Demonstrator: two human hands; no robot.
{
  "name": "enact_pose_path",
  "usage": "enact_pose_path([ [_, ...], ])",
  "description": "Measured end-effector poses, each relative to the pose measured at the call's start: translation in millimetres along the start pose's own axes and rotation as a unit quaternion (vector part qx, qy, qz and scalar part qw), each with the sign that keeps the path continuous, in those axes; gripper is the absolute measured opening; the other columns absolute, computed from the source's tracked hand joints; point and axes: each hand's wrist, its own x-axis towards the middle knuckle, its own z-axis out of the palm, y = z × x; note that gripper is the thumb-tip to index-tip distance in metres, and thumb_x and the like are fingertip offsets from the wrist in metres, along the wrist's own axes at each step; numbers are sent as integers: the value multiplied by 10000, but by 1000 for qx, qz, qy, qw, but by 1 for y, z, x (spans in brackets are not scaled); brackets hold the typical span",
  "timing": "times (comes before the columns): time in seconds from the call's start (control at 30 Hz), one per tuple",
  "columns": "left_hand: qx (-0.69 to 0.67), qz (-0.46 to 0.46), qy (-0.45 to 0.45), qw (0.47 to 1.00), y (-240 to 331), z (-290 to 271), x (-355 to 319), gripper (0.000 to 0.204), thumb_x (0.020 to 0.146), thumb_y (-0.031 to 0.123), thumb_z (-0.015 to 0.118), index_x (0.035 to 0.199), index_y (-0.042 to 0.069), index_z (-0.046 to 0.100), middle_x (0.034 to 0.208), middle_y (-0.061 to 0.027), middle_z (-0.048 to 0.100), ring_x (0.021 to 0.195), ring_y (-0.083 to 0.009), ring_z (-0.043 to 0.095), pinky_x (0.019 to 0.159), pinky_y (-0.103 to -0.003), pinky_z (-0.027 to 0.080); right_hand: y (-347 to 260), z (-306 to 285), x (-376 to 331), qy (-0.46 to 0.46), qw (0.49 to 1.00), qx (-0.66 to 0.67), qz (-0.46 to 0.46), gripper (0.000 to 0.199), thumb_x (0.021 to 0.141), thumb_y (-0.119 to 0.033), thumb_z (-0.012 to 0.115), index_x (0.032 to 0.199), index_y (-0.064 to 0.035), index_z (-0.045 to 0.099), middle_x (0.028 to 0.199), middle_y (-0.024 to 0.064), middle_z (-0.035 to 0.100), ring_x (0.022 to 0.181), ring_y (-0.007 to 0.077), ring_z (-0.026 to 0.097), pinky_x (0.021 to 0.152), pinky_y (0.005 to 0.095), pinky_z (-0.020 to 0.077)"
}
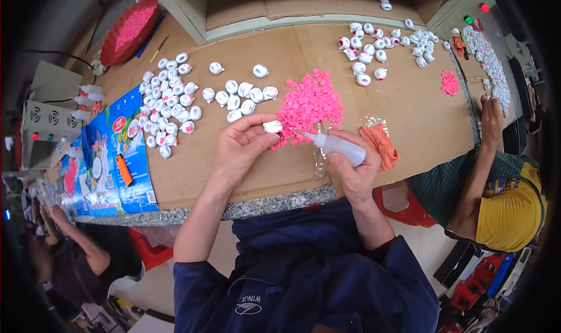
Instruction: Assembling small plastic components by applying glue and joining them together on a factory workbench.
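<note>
My left hand (244, 144) pinches a small white rounded piece (272, 126) between thumb and fingers, over the near left edge of a heap of pink chips (311, 102). Wrapped in the fingers of my right hand (357, 166) is a white squeeze bottle (343, 147), tilted so that its thin nozzle points left toward the piece. A gap shows between nozzle and piece. Beyond my left hand lie several loose white pieces (248, 107), some with dark round openings. An orange cloth (380, 146) is crumpled just right of my right hand.
Cardboard (193, 190) covers the stone-edged table. More white pieces lie in a cluster (169, 102) at left and another (366, 58) at far right. An orange cutter (124, 169) rests on a blue printed sheet (137, 190). A red bowl (111, 49) holds pink chips. Co-workers sit on both sides.
</note>
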Motion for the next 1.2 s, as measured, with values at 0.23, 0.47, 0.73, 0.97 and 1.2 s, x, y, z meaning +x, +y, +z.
enact_pose_path([
  [0.23, -18, 13, -19, 1000, 1, 2, -2, 308, 786, -61, 579, 1089, -50, 521, 968, -105, 611, 885, -128, 590, 771, -230, 495, 2, 1, 0, 2, 998, -56, -21, 249, 771, -82, 644, 986, 38, 604, 878, 98, 638, 772, 119, 592, 690, 236, 471],
  [0.47, -3, 5, -13, 1000, 1, 2, -2, 320, 786, -64, 578, 1099, -46, 513, 973, -112, 606, 892, -138, 592, 798, -239, 494, 2, 2, 2, -5, 998, -69, -5, 236, 776, -106, 640, 962, 38, 615, 834, 85, 643, 714, 106, 586, 637, 221, 464],
  [0.73, -19, 1, -7, 1000, 0, 6, -2, 330, 761, -77, 595, 1082, -39, 530, 970, -97, 610, 870, -128, 589, 765, -236, 489, 2, 3, 4, 0, 995, -92, -23, 239, 773, -118, 649, 949, 40, 618, 790, 71, 638, 669, 91, 574, 594, 208, 451],
  [0.97, -8, 3, 9, 1000, 0, 3, -2, 322, 764, -73, 596, 1077, -39, 527, 960, -104, 612, 860, -133, 595, 765, -242, 490, 2, 2, 2, -1, 997, -80, 1, 239, 771, -116, 651, 948, 41, 617, 783, 68, 635, 648, 84, 564, 575, 200, 439],
  [1.2, -12, -4, 3, 1000, 0, 5, -2, 310, 765, -65, 599, 1067, -38, 534, 939, -98, 618, 834, -126, 597, 746, -236, 492, 3, 2, 2, 2, 997, -80, 2, 238, 772, -110, 647, 954, 41, 617, 786, 68, 636, 662, 82, 565, 585, 203, 442],
])
